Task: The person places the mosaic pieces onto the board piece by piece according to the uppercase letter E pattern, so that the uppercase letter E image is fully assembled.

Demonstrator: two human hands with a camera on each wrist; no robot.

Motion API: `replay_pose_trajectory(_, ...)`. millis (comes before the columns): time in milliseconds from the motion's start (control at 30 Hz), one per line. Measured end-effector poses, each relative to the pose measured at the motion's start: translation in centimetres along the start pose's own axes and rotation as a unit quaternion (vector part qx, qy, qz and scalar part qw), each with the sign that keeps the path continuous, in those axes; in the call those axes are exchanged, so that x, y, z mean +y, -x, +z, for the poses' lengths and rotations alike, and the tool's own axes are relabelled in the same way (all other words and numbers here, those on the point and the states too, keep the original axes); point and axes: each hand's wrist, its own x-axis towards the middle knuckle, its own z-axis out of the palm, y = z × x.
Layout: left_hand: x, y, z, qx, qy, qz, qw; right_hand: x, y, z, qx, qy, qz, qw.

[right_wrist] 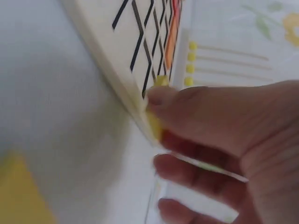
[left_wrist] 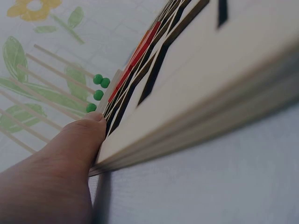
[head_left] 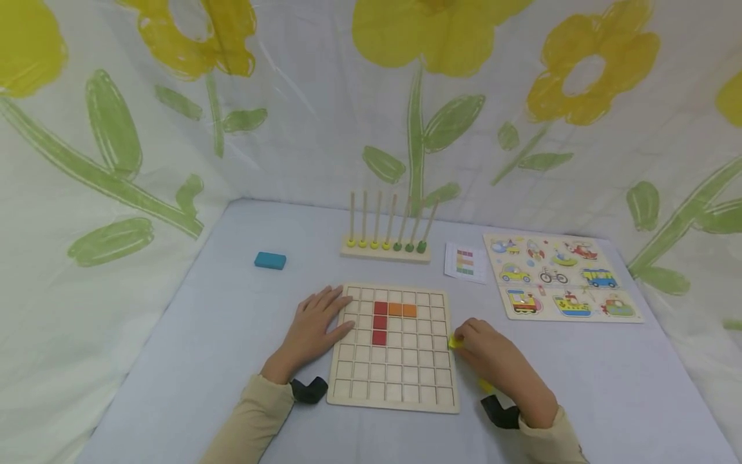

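Note:
A wooden grid board (head_left: 394,393) lies flat on the table. Three red tiles (head_left: 379,322) form a column in it, with two orange tiles (head_left: 402,310) running right from the top one. My left hand (head_left: 313,328) rests on the board's left edge, fingers extended; its thumb (left_wrist: 77,144) touches the rim in the left wrist view. At the right edge, my right hand (head_left: 493,357) pinches a yellow tile (head_left: 455,342) between thumb and fingers. Below that wrist lies another yellow piece (head_left: 485,386), partly hidden in the head view.
Behind the board stands a base with several upright rods (head_left: 385,251) bearing yellow and green beads. A printed pattern card (head_left: 466,263) and a vehicle puzzle board (head_left: 568,277) lie to the right. At the back left is a teal block (head_left: 270,260).

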Motion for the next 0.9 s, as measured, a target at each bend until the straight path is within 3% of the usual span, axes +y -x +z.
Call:
replay_pose_trajectory(200,0.0,0.0,-0.2,0.002,-0.002,-0.001,1.0,-2.2,-2.6,0.7,0.052,-0.015,-0.086,0.9948)
replay_pose_trajectory(500,0.1,0.0,0.1,-0.002,0.002,-0.004,1.0,-4.4,-5.0,2.0,0.027,-0.03,-0.118,0.9921)
replay_pose_trajectory(900,0.1,-0.1,0.0,0.0,0.004,-0.001,1.0,-5.2,-6.0,2.8,0.004,-0.027,-0.139,0.9899)
